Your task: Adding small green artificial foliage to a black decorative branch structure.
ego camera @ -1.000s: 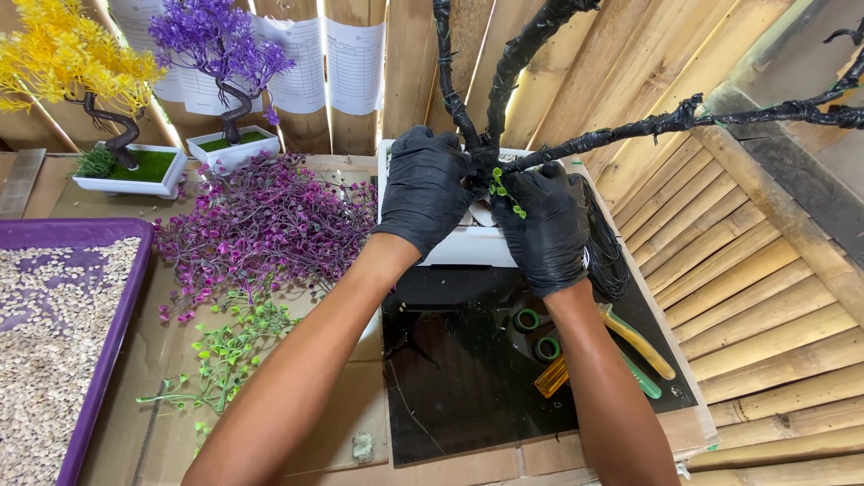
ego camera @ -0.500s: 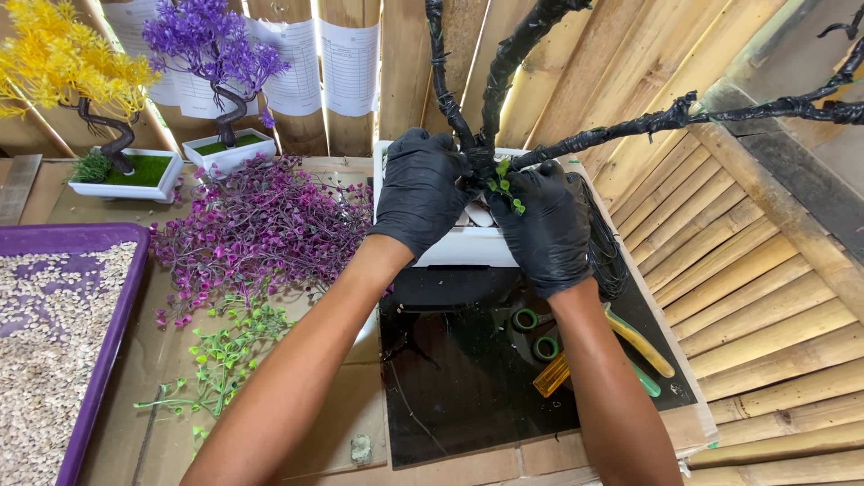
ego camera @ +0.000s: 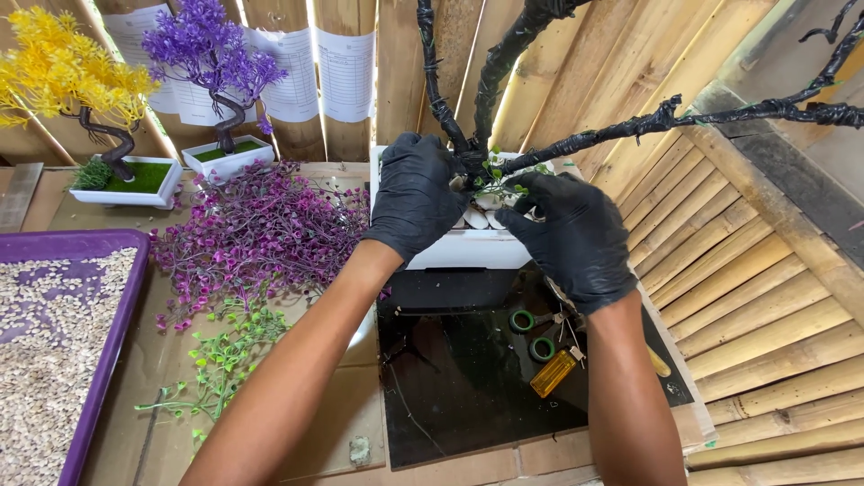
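Craft workshop, artificial bonsai making.
Bamboo-slat walls (ego camera: pixel 747 297) with paper sheets (ego camera: pixel 346 63) pinned up; finished yellow tree (ego camera: pixel 67 81) and purple tree (ego camera: pixel 211 54) in white pots, loose purple foliage (ego camera: pixel 261 234), green sprigs (ego camera: pixel 225 355), purple pebble tray (ego camera: pixel 108 351), tape rolls (ego camera: pixel 531 335) on worktable (ego camera: pixel 162 360).

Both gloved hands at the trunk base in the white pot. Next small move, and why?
Probably press the green sprig down beside the black trunk. Left hand steadies the white pot; right hand has fingers on the sprig, which stands loose above the white pebbles.
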